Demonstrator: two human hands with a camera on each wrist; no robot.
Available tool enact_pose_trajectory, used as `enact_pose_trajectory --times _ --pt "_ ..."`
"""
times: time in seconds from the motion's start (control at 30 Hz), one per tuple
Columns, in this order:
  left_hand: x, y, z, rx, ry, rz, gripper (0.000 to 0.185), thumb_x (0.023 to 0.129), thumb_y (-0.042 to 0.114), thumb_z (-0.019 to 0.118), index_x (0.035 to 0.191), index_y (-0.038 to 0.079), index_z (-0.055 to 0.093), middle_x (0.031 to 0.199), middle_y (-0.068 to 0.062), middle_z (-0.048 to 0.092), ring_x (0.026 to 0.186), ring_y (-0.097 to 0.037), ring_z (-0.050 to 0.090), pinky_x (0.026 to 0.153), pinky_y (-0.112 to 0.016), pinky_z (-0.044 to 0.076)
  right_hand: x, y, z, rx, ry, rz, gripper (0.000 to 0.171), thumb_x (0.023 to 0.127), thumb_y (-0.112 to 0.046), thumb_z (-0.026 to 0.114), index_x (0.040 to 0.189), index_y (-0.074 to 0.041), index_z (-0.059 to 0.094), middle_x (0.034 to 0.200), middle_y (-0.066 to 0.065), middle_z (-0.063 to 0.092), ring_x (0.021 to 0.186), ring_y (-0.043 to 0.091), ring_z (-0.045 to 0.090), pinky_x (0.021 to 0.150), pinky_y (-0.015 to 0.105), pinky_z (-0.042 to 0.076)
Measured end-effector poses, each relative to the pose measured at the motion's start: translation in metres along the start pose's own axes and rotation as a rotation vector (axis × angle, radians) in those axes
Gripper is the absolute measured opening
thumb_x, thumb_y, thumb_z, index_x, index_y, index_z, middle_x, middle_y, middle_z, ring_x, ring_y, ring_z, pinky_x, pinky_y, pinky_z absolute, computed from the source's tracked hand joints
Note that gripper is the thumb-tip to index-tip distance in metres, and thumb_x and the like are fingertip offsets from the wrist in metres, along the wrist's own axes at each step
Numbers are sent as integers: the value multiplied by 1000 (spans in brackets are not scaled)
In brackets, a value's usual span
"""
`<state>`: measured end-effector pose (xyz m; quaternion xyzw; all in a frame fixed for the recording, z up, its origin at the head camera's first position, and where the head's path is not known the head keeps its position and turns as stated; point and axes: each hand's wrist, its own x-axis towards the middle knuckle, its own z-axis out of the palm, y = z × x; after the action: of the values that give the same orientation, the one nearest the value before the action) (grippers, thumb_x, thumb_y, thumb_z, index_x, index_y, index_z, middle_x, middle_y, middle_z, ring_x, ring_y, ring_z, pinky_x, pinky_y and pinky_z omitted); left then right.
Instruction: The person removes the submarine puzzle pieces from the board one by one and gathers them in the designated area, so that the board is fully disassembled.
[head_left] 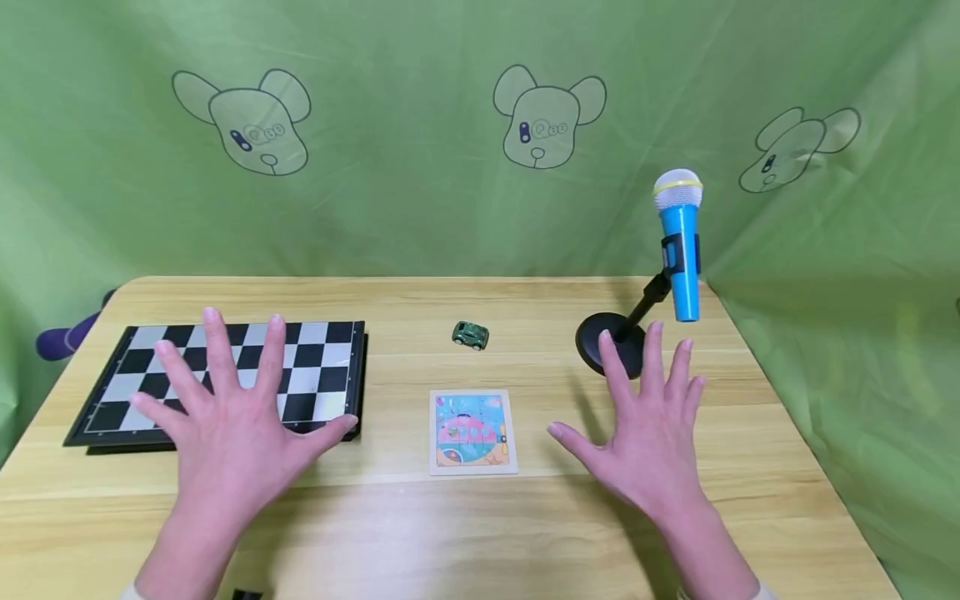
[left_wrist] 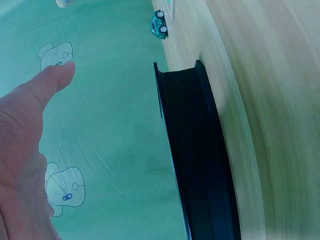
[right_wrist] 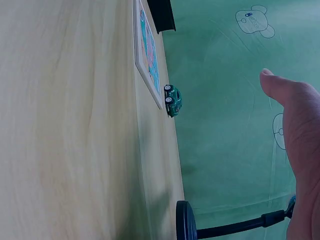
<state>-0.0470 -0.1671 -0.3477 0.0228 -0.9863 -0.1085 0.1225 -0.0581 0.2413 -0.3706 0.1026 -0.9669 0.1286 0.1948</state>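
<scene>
1. The left hand (head_left: 225, 433) is flat with its fingers spread wide. It holds nothing and hovers over the chessboard (head_left: 315, 367).
2. The chessboard lies near the left edge of the table (head_left: 465, 533).
3. The right hand (head_left: 648, 433) is spread wide too and holds nothing. It hovers just in front of the round base of the microphone stand (head_left: 600, 337), near the right edge.
4. A small puzzle (head_left: 472, 431) lies in the middle of the table, between the hands.
5. A tiny green car (head_left: 470, 334) sits behind the puzzle.

Backdrop: green cloth (head_left: 420, 208) hangs creased across the back and down the right side.
Print: outlined mouse-eared bear heads (head_left: 549, 117) dotted over the cloth.
Table: pale wood-grain top (head_left: 465, 533).
Light: even, soft shadows.
</scene>
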Motion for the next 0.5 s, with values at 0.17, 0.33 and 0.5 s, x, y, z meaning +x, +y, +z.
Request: enact_pose_trajectory --times 0.17,0.33,0.5 --pt "-3 5 6 -109 145 84 128 60 79 73 162 24 17 163 -21 -11 142 -53 -15 102 -75 -11 2 -4 4 113 56 -16 111 70 -65 78 160 -27 25 166 14 4 147 46 -7 108 73 4" --pt "-2 22 16 -276 360 283 108 70 64 72 157 12 33 158 -30 19 143 -54 11 106 -72 18 10 -13 13 261 106 -57 103 74 -51 80 159 -21 30 162 11 22 147 40 12 108 70 17" --pt "-2 40 25 -386 350 436 104 70 43 83 155 7 35 153 -28 30 141 -51 23 100 -70 33 18 -27 26 355 99 -101 95 80 -46 78 158 -18 33 158 6 34 142 33 30 106 64 28"
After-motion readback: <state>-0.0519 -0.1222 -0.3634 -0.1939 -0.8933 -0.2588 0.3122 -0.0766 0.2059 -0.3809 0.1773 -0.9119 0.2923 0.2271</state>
